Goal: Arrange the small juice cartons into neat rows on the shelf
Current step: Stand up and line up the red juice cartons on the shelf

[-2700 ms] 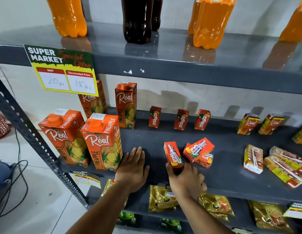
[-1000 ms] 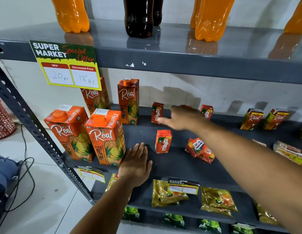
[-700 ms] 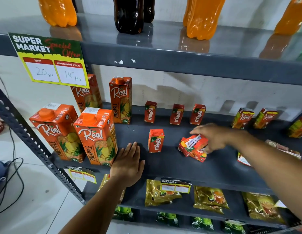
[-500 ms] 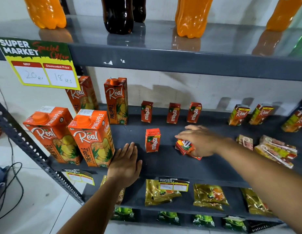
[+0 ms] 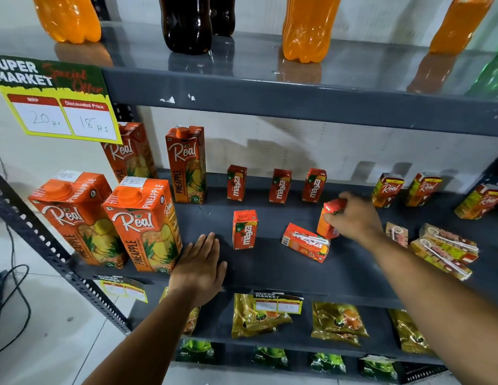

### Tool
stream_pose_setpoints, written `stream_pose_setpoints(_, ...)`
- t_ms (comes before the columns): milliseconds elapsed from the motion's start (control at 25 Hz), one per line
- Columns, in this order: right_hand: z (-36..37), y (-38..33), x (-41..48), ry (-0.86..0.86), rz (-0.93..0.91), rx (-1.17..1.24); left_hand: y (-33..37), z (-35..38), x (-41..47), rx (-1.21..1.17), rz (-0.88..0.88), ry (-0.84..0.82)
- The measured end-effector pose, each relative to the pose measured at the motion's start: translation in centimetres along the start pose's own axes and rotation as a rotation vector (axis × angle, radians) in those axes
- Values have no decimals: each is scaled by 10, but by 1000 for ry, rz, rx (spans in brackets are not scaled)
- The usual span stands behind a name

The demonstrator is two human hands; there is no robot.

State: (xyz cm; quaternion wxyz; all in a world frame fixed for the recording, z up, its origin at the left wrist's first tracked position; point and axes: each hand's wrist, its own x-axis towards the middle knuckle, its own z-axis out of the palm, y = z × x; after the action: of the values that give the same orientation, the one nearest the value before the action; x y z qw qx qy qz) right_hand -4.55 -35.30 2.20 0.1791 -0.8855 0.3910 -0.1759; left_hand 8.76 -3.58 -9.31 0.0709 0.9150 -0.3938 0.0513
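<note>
While the right hand (image 5: 353,220) has its fingers wrapped around a small Maaza carton (image 5: 329,218), holding it tilted and about upright just above the grey shelf (image 5: 270,273), the left hand (image 5: 199,269) is just parked flat near the front edge, fingers spread and holding nothing, its pinky side nearly touching the big pineapple carton (image 5: 143,223).

So the step in hand looks like building a second row. One small carton (image 5: 244,229) already stands well to the left of the gripping fingers, in front of the back row of three Maaza cartons (image 5: 281,186). My guess is the held one goes down in line with that front one, under the middle carton of the back row. Next move needs a square set-down, label facing out, with matching spacing.

Just below and left of the right fingertips there's another carton lying on its side (image 5: 306,243) (straw side up), so that one needs standing up afterwards. Past the wrist on the right is a messy heap of yellowish cartons (image 5: 442,251), also lying flat.

Surface is smooth painted metal, so cartons should slide easily but could tip if bumped. Room-wise: soda bottles (image 5: 306,26) on the shelf above, a price sign (image 5: 56,101) hanging at left, snack packets (image 5: 259,315) on the shelf below, tiled floor with a cable.
</note>
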Motion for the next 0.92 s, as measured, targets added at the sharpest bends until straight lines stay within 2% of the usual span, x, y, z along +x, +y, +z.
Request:
stream_pose_setpoints(160, 5, 9, -6, -24, 120, 53, 0, 0, 0, 22, -5, 3)
stream_pose_setpoints(360, -14, -2, 11, -91, 115, -158, -1, 2, 1, 45, -6, -4)
stream_pose_setpoints(400, -20, -7, 16, -161, 86, -215, -1, 1, 0, 42, -2, 1)
stream_pose_setpoints(480, -34, -16, 27, -360, -42, -325, 0, 0, -1, 38, 5, 17)
stream_pose_setpoints(600, -49, -22, 34, -550, -384, -534, 0, -1, -1, 36, 6, 20)
stream_pose_setpoints(680, -55, -22, 35, -573, -621, -693, 0, -1, -1, 28, 2, 15)
stream_pose_setpoints(800, -61, -23, 36, -581, -769, -833, 0, -1, -1, 22, 2, 5)
stream_pose_setpoints(920, -58, -16, 36, -465, -1022, -1030, -1, 0, -2, 32, 4, -6)
